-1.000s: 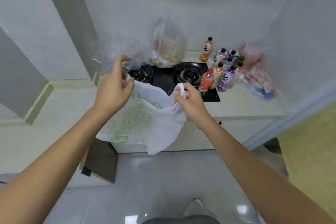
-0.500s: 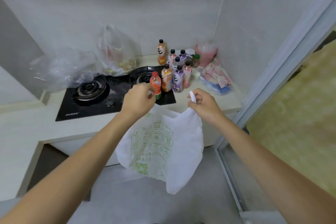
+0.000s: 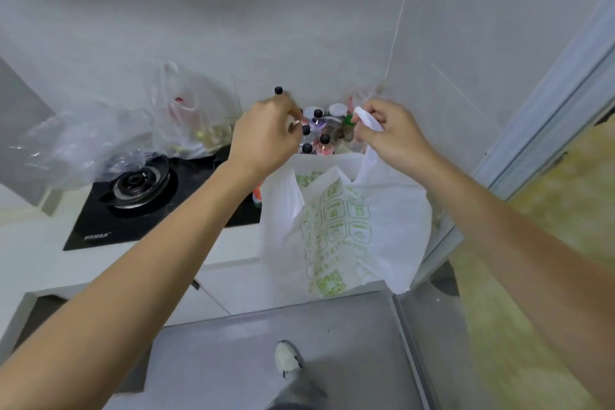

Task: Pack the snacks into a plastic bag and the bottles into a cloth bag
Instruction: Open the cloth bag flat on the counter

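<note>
A white bag with green print point(image 3: 336, 226) hangs in front of the counter edge, held up by both hands. My left hand point(image 3: 266, 136) grips its left handle and my right hand point(image 3: 389, 133) pinches its right handle. Behind the hands, several bottles with black caps point(image 3: 316, 133) stand together on the counter, partly hidden. A clear plastic bag holding snacks point(image 3: 189, 116) sits at the back of the hob, and a crumpled clear plastic bag point(image 3: 80, 143) lies to its left.
A black gas hob point(image 3: 139, 203) takes up the counter's left part. The white counter edge point(image 3: 226, 256) runs below it. A door frame point(image 3: 539, 103) stands on the right. My shoe point(image 3: 288, 358) rests on the grey floor.
Both hands have lifted the white bag higher and toward the bottles, so the hands now cover most of them. The view has shifted slightly closer to the counter.
</note>
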Demonstrator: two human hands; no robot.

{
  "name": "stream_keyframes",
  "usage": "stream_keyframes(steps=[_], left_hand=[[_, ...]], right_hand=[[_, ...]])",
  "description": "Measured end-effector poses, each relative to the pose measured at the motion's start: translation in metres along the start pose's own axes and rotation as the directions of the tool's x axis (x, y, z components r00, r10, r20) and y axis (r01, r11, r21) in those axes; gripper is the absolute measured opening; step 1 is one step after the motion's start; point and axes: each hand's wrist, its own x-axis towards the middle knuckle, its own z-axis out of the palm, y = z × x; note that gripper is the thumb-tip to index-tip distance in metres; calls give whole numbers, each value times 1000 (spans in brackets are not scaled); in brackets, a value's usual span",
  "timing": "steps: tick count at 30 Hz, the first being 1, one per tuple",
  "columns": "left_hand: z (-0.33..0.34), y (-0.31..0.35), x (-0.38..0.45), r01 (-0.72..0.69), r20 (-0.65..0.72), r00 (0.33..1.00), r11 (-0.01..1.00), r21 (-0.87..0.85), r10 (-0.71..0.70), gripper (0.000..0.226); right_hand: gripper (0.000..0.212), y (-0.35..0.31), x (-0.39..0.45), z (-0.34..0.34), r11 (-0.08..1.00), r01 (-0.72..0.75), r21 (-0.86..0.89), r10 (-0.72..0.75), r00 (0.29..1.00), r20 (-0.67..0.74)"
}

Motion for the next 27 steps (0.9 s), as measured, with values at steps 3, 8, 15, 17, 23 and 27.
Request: stream_keyframes(steps=[3, 8, 15, 17, 23, 27], left_hand=[[15, 2, 42, -73, -44, 996, 997, 2, 73, 22], [41, -3, 97, -165, -79, 984, 986, -26, 163, 24], [92, -41, 116, -174, 49, 984, 985, 15, 173, 15], [114, -48, 111, -154, 112, 982, 987, 37, 149, 17], [182, -56, 95, -35, 322, 947, 997, 66, 12, 19], [215, -61, 87, 13, 360, 930, 988, 157, -69, 14]], right_hand=[[6, -5, 37, -12, 998, 55, -16, -56, 997, -49], [9, -5, 84, -29, 993, 89, -77, -95, 992, -87], [11, 68, 116, -14, 980, -1, -199, -24, 993, -120], [14, 99, 116, -3, 968, -75, -240, 57, 995, -82], [24, 178, 115, 13, 930, -89, -357, 109, 993, 36], [32, 211, 116, 19, 863, -22, -505, 46, 998, 35]])
